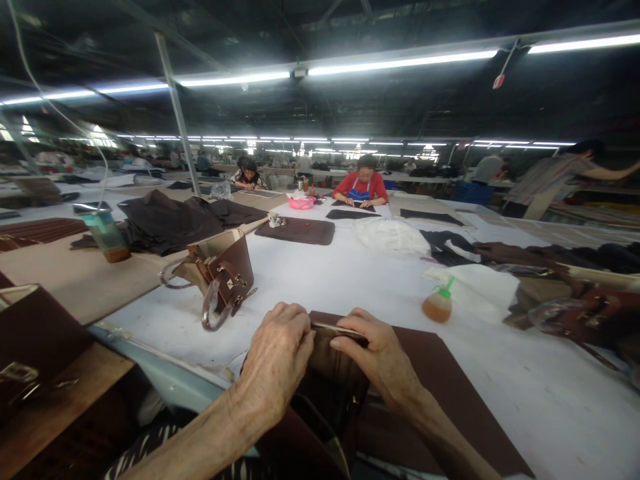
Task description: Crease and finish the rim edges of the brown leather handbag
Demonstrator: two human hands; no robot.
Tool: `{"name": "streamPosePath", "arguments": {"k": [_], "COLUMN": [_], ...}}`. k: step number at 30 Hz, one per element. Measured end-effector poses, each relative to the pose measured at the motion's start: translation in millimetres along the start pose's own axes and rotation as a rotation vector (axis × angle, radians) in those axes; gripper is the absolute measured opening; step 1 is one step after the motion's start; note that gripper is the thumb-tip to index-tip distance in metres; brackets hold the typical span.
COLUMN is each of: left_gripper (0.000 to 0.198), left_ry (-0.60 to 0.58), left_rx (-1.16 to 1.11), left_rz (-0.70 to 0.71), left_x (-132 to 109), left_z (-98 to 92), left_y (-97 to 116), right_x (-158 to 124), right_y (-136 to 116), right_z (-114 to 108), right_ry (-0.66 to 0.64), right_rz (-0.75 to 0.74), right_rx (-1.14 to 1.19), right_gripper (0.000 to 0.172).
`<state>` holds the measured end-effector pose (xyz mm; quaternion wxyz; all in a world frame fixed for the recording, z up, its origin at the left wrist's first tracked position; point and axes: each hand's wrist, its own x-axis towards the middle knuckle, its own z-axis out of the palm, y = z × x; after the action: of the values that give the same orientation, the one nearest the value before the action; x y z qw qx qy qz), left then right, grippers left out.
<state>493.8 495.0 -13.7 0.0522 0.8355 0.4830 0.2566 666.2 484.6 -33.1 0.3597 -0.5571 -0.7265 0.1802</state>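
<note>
Close in front of me is a dark brown handbag [333, 363], with its mouth and dark lining turned up towards me. My left hand [280, 350] is closed over the bag's left upper edge, its fingers curled out of sight. My right hand [383, 353] pinches the pale-edged far rim between thumb and fingers. Under and to the right of the bag lies a flat brown panel [440, 373] on the white-covered table. Beyond my left hand stands another brown handbag [235, 270] with plastic-wrapped handles.
A squeeze bottle of amber liquid [437, 307] with a green nozzle stands to the right. Brown bags [595, 320] lie at the right edge, another bag [43, 340] at the left. Farther back are a liquid container [107, 237], dark fabric [175, 217] and a co-worker in red [345, 187].
</note>
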Motion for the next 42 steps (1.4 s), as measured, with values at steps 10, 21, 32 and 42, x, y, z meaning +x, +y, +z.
{"name": "streamPosePath", "arguments": {"k": [10,21,32,42], "left_gripper": [0.021,0.02,0.021,0.022], "left_ry": [-0.015,-0.013,-0.019,-0.014], "left_rx": [-0.007,0.001,0.054,0.01], "left_rz": [-0.001,-0.029,-0.076,-0.074], "left_x": [1,3,6,5], "left_z": [-2.9,-1.4,-0.1,1.4], "left_y": [0,0,2,0], "right_x": [1,3,1,13], "right_y": [0,4,-1,-33], "right_z": [-2,-1,0,10], "right_ry": [0.007,0.009,0.032,-0.111], "right_rz": [-0.023,-0.058,-0.164,-0.211], "right_rx": [0.135,0.05,-0.211,-0.553], "right_gripper": [0.015,0.014,0.019,0.017]}}
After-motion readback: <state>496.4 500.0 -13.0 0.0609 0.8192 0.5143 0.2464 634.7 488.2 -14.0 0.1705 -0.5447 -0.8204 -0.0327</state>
